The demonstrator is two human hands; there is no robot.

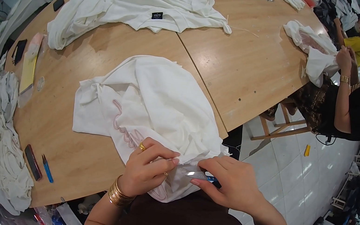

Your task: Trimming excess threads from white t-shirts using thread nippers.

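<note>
From the head view, the left hand (148, 169) pinches a fold of the white garment (153, 103) lying at the near edge of the wooden table (244, 61) — fingers clamped on cloth — while the right hand (231, 183) grips a small blue-handled thread snipper (200, 176) — its blade touching that fold.

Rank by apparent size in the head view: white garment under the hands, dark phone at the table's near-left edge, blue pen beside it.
1. white garment, by far the largest.
2. dark phone.
3. blue pen, slightly shorter and much thinner than the phone.
</note>
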